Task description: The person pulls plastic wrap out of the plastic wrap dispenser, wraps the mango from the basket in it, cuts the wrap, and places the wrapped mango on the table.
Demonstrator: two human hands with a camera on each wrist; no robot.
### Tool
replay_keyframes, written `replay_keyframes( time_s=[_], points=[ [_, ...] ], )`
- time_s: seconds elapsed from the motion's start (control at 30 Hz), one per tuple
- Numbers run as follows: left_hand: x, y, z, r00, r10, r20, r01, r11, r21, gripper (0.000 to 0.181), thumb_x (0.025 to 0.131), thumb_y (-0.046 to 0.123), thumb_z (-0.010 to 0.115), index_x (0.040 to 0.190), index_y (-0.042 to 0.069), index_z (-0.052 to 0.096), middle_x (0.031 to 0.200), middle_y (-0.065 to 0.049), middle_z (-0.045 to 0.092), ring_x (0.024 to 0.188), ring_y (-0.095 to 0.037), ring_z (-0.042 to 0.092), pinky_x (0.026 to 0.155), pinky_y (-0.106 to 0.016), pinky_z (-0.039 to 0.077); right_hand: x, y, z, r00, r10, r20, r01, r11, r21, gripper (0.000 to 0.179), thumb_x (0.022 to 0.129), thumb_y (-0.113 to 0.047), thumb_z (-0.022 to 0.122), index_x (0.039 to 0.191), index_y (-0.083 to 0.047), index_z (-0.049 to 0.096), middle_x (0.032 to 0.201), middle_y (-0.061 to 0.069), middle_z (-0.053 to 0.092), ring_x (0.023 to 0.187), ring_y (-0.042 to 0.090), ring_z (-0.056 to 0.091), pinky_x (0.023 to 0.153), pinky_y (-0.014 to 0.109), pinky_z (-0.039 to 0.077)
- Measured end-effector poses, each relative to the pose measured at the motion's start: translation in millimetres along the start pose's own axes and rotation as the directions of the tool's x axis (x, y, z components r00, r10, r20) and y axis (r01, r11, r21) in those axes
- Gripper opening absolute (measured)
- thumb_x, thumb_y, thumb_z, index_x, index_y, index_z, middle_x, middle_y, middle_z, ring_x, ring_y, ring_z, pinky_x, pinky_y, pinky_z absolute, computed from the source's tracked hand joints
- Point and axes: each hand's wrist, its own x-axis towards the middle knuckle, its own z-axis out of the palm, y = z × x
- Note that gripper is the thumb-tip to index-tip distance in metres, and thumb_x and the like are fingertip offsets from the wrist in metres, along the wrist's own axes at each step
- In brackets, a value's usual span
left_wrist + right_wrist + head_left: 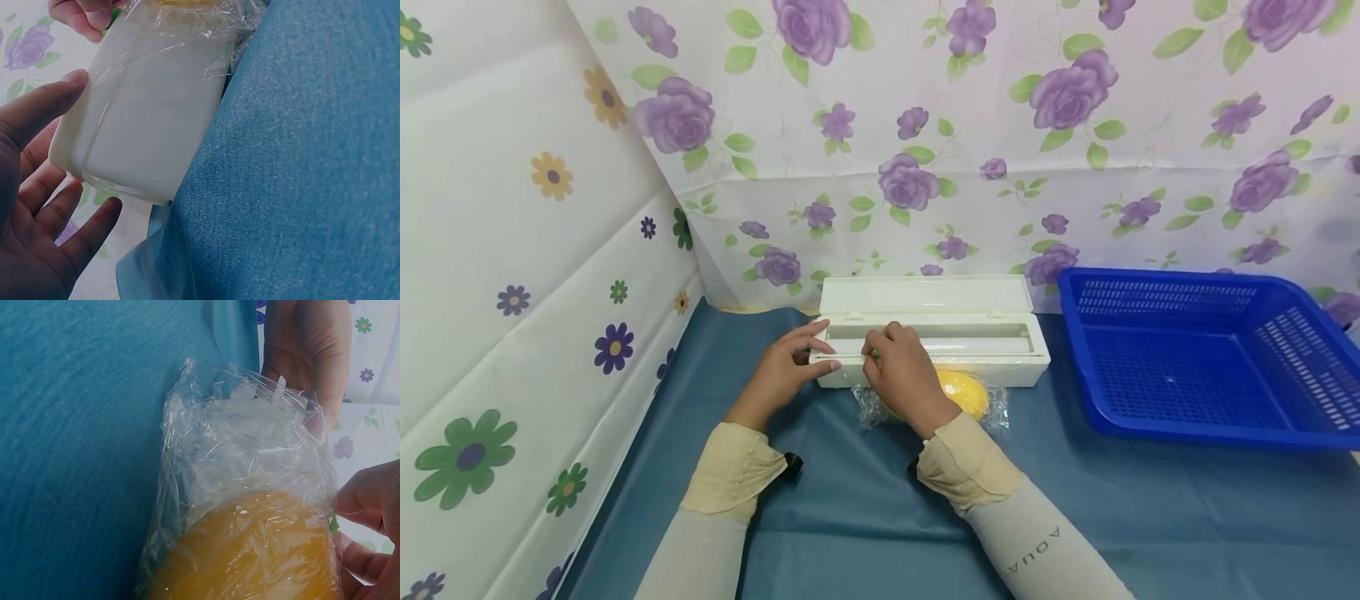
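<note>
Pinching right hand (901, 367): here it is, grip curled tight, thumb and fingers on a small green piece (334, 523) at the front rim of the white box (1022, 375), left of its middle.
Left hand (785, 368): over at the box's left end, grip loose, fingers spread, thumb tip at the front rim, nothing clasped.
White box: long and low, near the tabletop (850, 533)'s far edge, right at both hands, lid (925, 293) tipped up behind, a pale roll (977, 344) showing inside.
Yellow thing (967, 393): rounded, on the box's near side, below the right hand's grip, partly hidden by that wrist; what it is, I can't tell.
Clear film (997, 410): crinkled around the yellow thing, bunching at both ends, glinting across the box's front in the left wrist view.
Tabletop: dark blue-green cloth, softly creased, left edge running along the side hanging (471, 250).
Blue basket (1225, 437): well apart from the hands, out right toward the far edge, slotted sides.
Back hanging (850, 167): purple roses, green leaves, dropping to the far edge.
Side hanging: white, with green, purple and orange flowers.
Sleeves (700, 542): pale grey, beige cuffs, reaching in from the near side.
</note>
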Motion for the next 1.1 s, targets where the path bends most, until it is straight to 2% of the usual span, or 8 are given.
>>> replay_keyframes(
  time_s=[0.53,0.8,1.1],
  points=[
    [-0.4,-0.6,0.2,1.000,-0.008,0.004,0.008,1.000,-0.001,0.021,0.089,0.030,0.079,0.106,0.017,0.075,0.159,0.009,0.044,0.154,-0.022,0.031,0.116,-0.051,0.041,-0.8,2.6,-0.3,1.000,0.009,-0.011,-0.009,1.000,-0.017,0.011,0.101,-0.015,0.058,0.096,-0.014,0.068,0.095,0.007,0.059,0.080,0.023,0.049,0.073,0.036,0.048],
    [-0.1,-1.0,-0.4,1.000,-0.010,0.001,0.010,1.000,0.001,0.021,0.089,0.029,0.079,0.106,0.017,0.075,0.159,0.009,0.044,0.154,-0.022,0.031,0.116,-0.051,0.041,-0.3,4.8,0.1,0.998,-0.031,-0.048,0.028,0.998,-0.054,0.010,0.100,-0.014,0.060,0.095,-0.013,0.069,0.091,0.007,0.060,0.079,0.024,0.054,0.077,0.039,0.048],
    [0.4,0.7,0.0,1.000,-0.007,-0.006,0.008,1.000,0.020,0.020,0.089,0.029,0.079,0.105,0.017,0.076,0.158,0.009,0.045,0.153,-0.022,0.032,0.115,-0.052,0.042,-1.0,6.0,-1.0,0.998,-0.032,-0.057,0.029,0.998,-0.058,0.010,0.099,-0.014,0.061,0.093,-0.013,0.069,0.091,0.007,0.061,0.079,0.024,0.054,0.077,0.039,0.049]
  ],
)
